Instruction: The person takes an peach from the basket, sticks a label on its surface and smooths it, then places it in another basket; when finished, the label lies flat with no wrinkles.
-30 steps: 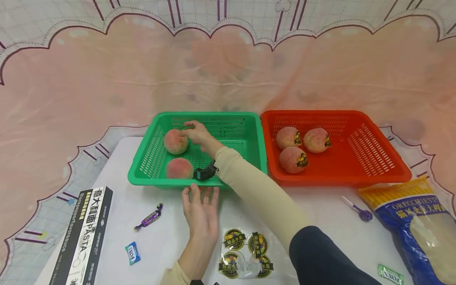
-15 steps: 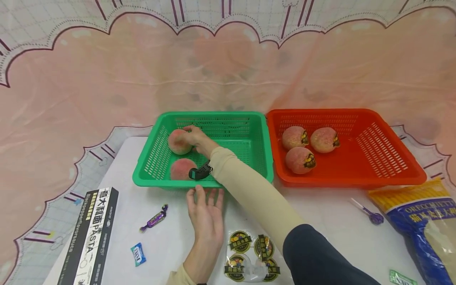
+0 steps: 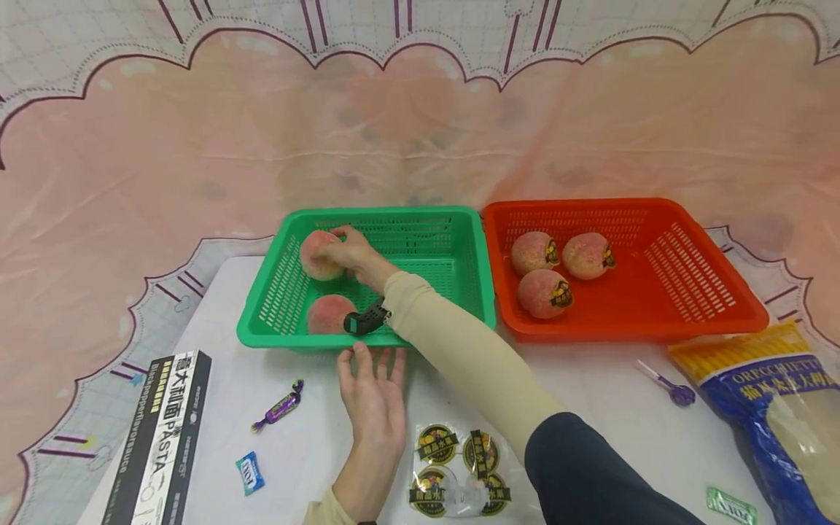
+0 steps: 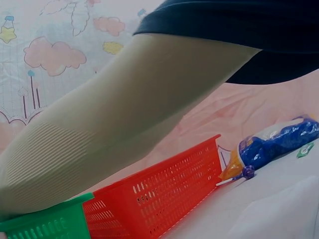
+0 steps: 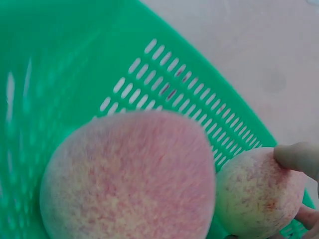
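Observation:
My right hand (image 3: pixel 357 255) holds the far peach (image 3: pixel 316 259) at the back left inside the green basket (image 3: pixel 282 340), thumb and fingers around its right side. In the right wrist view the thumb (image 5: pixel 299 157) presses on that peach (image 5: pixel 259 194). A second peach (image 3: pixel 327 315) lies nearer the front, partly behind the black wrist strap (image 3: pixel 367 319); it looms large in the right wrist view. My left hand (image 3: pixel 375 412) lies palm up, its fingers loosely extended right at the green basket's front rim.
Beside it stands a red basket (image 3: pixel 682 292) with three stickered peaches. A sheet of round stickers (image 3: pixel 482 452) lies in front. At left are a black pasta box (image 3: pixel 157 445) and wrapped candies; at right, a lollipop (image 3: pixel 681 394) and a blue pasta bag (image 3: pixel 781 423).
My right hand has closed from an open reach onto the far peach, its thumb coming down over the near side. The left hand stays at the rim.

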Available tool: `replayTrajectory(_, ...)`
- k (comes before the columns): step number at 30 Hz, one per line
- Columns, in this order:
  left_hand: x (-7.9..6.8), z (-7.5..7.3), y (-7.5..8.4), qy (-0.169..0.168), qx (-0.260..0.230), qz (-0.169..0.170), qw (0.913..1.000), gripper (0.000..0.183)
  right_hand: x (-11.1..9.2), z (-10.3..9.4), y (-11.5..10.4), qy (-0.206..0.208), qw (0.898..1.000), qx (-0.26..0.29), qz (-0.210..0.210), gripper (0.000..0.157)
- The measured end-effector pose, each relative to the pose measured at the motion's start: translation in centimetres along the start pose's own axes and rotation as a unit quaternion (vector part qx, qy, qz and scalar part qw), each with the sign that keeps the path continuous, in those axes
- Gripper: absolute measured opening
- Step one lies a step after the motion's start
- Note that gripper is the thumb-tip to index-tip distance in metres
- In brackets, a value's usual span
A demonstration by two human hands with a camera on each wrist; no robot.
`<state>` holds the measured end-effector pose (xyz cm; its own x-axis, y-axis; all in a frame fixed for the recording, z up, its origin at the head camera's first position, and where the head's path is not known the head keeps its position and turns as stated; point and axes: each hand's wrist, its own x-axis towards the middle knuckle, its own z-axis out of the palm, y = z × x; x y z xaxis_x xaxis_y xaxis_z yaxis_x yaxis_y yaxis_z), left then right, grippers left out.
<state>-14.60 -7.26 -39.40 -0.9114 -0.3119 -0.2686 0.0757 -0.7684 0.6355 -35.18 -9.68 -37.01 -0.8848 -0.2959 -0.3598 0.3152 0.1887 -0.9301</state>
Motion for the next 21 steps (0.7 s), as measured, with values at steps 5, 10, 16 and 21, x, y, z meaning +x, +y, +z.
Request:
replayTrajectory(5,-0.1,-0.1,0.1,-0.001,0.002,0.007,1.0,0.024,-1.4,-0.4,-0.8,0.0,1.0,0.006,-0.025,0.054)
replayTrajectory(10,-0.1,0.0,0.1,-0.011,0.008,0.017,0.9998,0.027,-3.1,-1.5,-1.4,-0.005,0.998,0.009,-0.057,0.049)
replayTrajectory(16,0.2,0.1,-0.1,-0.019,0.007,0.022,0.9996,0.028,-5.6,-3.7,-1.4,-0.018,0.996,0.024,-0.088,0.05)
replayTrajectory(21,0.3,-0.1,-0.2,-0.019,0.016,0.025,0.9994,0.028,-7.5,-5.2,-1.1,-0.016,0.994,0.029,-0.106,0.052)
